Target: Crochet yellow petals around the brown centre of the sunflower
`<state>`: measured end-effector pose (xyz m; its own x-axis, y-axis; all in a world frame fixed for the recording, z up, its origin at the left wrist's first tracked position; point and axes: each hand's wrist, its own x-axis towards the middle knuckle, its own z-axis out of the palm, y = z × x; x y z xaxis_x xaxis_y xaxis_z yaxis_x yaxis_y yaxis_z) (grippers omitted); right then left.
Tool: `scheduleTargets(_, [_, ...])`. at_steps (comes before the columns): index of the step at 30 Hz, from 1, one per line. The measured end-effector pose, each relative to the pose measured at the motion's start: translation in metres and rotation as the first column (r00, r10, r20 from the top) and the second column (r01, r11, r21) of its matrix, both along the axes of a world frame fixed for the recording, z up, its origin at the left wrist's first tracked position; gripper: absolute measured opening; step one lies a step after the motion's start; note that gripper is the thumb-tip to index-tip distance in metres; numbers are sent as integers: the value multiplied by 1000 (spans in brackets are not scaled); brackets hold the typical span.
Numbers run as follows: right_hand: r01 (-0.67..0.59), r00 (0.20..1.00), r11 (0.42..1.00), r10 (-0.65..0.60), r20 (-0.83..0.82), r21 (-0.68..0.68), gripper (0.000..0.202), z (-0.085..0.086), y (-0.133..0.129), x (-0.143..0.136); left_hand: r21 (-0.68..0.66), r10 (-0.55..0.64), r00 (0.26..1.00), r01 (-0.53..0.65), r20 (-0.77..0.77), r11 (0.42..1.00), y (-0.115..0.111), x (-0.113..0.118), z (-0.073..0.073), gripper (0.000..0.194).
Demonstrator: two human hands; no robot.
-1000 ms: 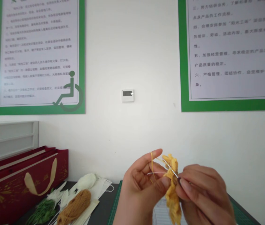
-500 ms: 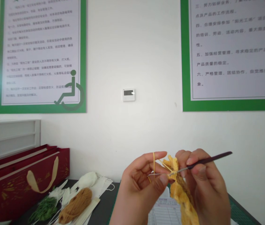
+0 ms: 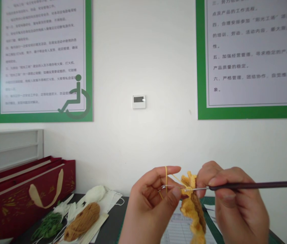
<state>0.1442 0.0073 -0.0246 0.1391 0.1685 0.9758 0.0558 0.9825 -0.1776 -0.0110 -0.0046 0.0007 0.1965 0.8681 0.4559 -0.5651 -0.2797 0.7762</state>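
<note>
A crochet hook point(image 3: 245, 185) with a dark handle lies nearly level in my right hand point(image 3: 237, 200), its thin metal shaft passing through the top of a yellow crocheted piece point(image 3: 193, 211). My left hand point(image 3: 156, 200) pinches the edge of that piece between thumb and fingers. Yellow yarn point(image 3: 166, 176) loops over my raised left index finger and runs across to the stitches. The hook's tip shows left of the piece, close to my left fingers. Ruffled and twisted, the yellow piece hangs down between both hands.
On the dark table point(image 3: 116, 210) at left lie a brown yarn skein point(image 3: 82, 222), green yarn point(image 3: 47, 225) and white yarn point(image 3: 95, 194). Red gift bags point(image 3: 31, 200) stand behind them. A printed sheet point(image 3: 177, 225) and a green cutting mat point(image 3: 211, 220) lie below my hands.
My right hand has moved right and slightly down, and the crochet hook has swung from slanted to nearly level. The yellow piece has shifted a little; my left hand keeps nearly the same pose.
</note>
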Motion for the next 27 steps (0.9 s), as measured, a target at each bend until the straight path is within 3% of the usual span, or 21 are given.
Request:
scheduleTargets(4, [146, 984, 986, -154, 93, 85, 7, 6, -5, 4, 35, 36, 999, -36, -9, 999, 2, 1, -3, 26])
scheduleTargets(8, [309, 924, 925, -346, 159, 219, 3, 15, -10, 8, 42, 22, 1000, -22, -1, 999, 2, 3, -3, 28])
scheduleTargets(11, [411, 852, 842, -491, 181, 350, 3, 15, -11, 10, 28, 12, 1000, -12, 25, 1000, 1, 5, -2, 29])
scheduleTargets(15, [525, 750, 687, -653, 108, 503, 8, 7, -10, 7, -36, -54, 997, 56, 53, 998, -1, 4, 0, 33])
scheduleTargets(17, [537, 750, 665, -658, 67, 519, 12, 4, -9, 3, -78, -99, 993, 104, 67, 992, -1, 3, 1, 37])
scheduleTargets(21, [427, 861, 807, -501, 90, 408, 26, 4, -3, -1, -96, -91, 991, 100, 94, 990, -2, 2, 2, 43])
scheduleTargets(23, [366, 896, 840, -434, 92, 402, 24, 3, 2, 0, -104, -85, 990, 97, 111, 990, -2, 3, 2, 44])
scheduleTargets(25, [426, 869, 788, -493, 40, 444, 22, 0, 7, 1, -109, -67, 990, 81, 121, 991, -2, 6, 2, 44])
scheduleTargets(27, [570, 774, 670, -632, -37, 475, 22, -3, 9, -1, -92, -7, 993, 18, 117, 996, -4, 9, 2, 42])
